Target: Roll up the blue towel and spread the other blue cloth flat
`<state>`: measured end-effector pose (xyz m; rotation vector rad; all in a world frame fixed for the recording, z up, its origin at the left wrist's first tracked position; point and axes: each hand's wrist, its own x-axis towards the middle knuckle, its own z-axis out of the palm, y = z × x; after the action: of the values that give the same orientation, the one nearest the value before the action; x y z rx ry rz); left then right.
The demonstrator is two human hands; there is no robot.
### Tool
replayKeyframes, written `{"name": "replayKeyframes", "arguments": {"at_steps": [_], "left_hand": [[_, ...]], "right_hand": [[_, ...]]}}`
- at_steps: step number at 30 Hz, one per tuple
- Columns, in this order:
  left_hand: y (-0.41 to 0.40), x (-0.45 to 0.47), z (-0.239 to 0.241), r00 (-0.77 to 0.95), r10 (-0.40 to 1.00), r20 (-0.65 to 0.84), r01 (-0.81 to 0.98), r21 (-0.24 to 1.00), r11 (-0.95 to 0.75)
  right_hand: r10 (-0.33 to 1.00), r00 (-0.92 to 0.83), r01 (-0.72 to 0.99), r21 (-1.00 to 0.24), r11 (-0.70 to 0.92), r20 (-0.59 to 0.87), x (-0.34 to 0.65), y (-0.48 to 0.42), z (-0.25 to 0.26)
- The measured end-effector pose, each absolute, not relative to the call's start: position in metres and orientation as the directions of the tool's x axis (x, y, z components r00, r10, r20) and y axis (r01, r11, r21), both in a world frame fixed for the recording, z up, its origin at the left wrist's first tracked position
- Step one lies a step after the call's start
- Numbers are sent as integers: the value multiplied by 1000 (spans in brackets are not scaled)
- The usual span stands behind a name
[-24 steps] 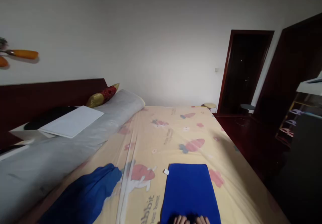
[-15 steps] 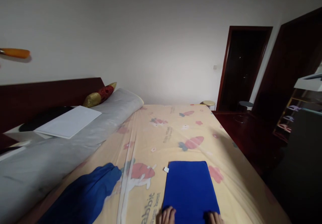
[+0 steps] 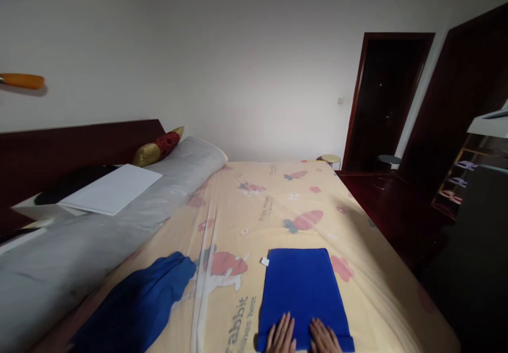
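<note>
A blue cloth garment (image 3: 299, 284), folded into a flat rectangle with a small white tag (image 3: 264, 261) at its far left corner, lies on the patterned bed sheet (image 3: 238, 220). Across its near end runs a folded-over edge. My left hand (image 3: 281, 334) rests flat on that near end, fingers stretched out and pointing away from me. Beside it, my right hand (image 3: 323, 337) also presses flat on the blue cloth, fingers extended. To the left, a second blue cloth (image 3: 143, 300) lies crumpled on the sheet.
A long grey pillow (image 3: 130, 231) runs along the headboard (image 3: 79, 141), with a white board (image 3: 113, 189) and a red-and-gold cushion (image 3: 161, 146) on it. Two stools (image 3: 330, 159) stand beyond the bed near a dark door (image 3: 387, 104). A shoe rack (image 3: 456, 178) is at right.
Both hands have moved inward from the garment's side edges and now lie flat on it. The near end of the blue garment has been folded over. The view has shifted slightly.
</note>
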<state>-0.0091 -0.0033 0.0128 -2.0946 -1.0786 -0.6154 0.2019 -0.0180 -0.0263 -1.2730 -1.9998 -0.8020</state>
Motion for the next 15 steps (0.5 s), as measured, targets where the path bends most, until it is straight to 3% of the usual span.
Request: {"name": "replayKeyframes", "arguments": {"at_steps": [3,6,8,12,15], "left_hand": [[-10,-38,18,464,613,639,884,-378,-275],[-14,-46,20,354,658,665,929,-331,-165],[-14,-31,20,381,649,658,921,-334,-202],[-13,12,21,568,536,624,817,-353,-456],[-12,11,26,570,571,591,815,-319,-484]], "right_hand": [[643,-273,962,219,164,716,250,-24,-22],[678,-156,985,166,51,719,263,-27,-24],[688,-183,983,146,112,703,247,-25,-25],[701,-396,899,94,429,593,197,-18,-20],[715,-428,875,57,480,553,194,-17,-17]]}}
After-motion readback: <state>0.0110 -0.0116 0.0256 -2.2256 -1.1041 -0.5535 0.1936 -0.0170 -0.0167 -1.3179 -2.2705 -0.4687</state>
